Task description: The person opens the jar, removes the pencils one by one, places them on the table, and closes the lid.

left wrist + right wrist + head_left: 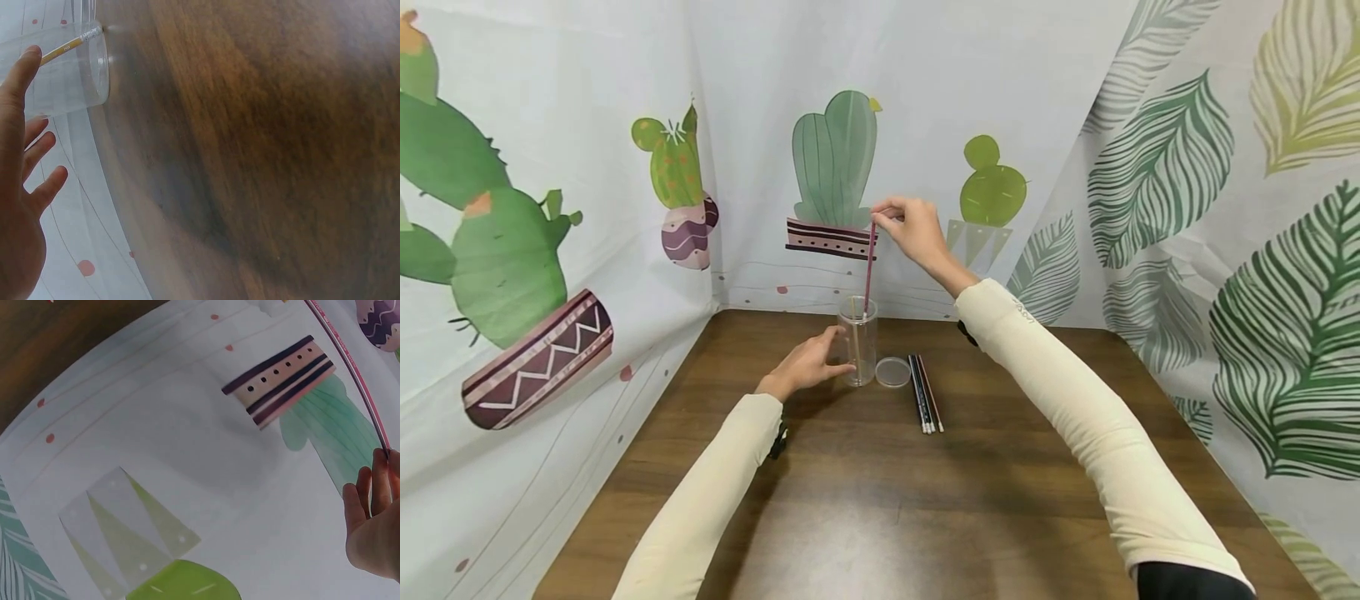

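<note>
My right hand [913, 229] pinches the top end of a dark pink pencil [870, 267], which hangs nearly upright with its lower end at the mouth of a clear jar [867, 350]. In the right wrist view the same pencil [353, 362] runs up from the fingertips. Inside the jar leans a yellow pencil [65, 49], eraser end at the bottom. My left hand [808, 362] is at the jar's left side, thumb and fingers spread around it without curling closed.
A round clear lid [893, 372] lies just right of the jar. Beside it several dark pencils and a reddish one [927, 392] lie together on the wooden table [865, 508]. A white curtain [745, 167] printed with cacti hangs behind the table.
</note>
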Action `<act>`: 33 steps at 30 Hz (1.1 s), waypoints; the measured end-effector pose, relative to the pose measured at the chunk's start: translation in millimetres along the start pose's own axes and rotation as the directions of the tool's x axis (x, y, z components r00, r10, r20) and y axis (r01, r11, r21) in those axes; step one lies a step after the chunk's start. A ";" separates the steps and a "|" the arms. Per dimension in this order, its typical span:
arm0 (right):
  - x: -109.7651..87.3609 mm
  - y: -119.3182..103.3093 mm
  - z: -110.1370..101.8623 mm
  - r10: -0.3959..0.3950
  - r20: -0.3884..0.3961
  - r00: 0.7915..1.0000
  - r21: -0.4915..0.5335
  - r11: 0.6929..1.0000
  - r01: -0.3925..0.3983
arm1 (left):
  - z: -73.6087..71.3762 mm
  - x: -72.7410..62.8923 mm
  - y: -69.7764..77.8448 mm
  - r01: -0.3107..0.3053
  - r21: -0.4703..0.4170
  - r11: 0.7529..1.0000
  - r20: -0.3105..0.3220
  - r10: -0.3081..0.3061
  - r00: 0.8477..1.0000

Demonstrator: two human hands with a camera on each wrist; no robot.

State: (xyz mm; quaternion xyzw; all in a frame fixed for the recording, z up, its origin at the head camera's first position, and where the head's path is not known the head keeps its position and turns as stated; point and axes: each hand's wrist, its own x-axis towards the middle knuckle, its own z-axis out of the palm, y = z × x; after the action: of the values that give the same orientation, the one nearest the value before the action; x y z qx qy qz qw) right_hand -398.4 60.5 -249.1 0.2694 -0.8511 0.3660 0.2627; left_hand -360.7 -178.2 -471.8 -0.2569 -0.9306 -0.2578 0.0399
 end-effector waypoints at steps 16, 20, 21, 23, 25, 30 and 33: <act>3.1 12.8 -36.6 0.022 -0.045 0.999 -0.058 0.998 -0.025 | -1.0 -0.8 2.0 -0.011 0.001 1.000 -0.014 0.011 1.000; -5.9 28.4 -39.0 0.062 -0.015 0.998 -0.089 0.994 -0.063 | -0.2 0.0 1.6 -0.009 -0.006 1.000 0.001 0.009 1.000; -8.2 32.1 -39.3 0.071 -0.006 0.997 -0.091 0.993 -0.071 | -0.1 0.2 1.5 -0.009 -0.009 1.000 0.003 0.009 1.000; -12.4 39.6 -39.6 0.088 0.012 0.996 -0.093 0.992 -0.086 | -0.1 0.6 1.2 -0.008 -0.017 1.000 0.007 0.008 1.000; -17.0 46.0 -40.1 0.097 0.030 0.995 -0.097 0.991 -0.094 | -0.4 0.8 1.1 -0.008 -0.028 1.000 0.009 0.009 1.000; -30.4 63.7 -38.6 0.128 0.060 0.990 -0.121 0.985 -0.120 | -0.1 1.1 0.4 -0.012 -0.039 0.999 0.011 0.012 1.000; -39.7 73.1 -37.5 0.155 0.085 0.984 -0.138 0.980 -0.143 | 0.6 0.6 0.1 -0.008 -0.040 0.999 0.009 0.009 1.000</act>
State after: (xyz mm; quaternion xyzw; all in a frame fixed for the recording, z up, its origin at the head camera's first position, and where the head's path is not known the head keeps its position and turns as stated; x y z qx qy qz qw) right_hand -408.1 142.6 -287.5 0.2040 -0.9027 0.3148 0.2109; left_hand -361.1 -177.6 -472.2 -0.2628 -0.9244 -0.2748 0.0315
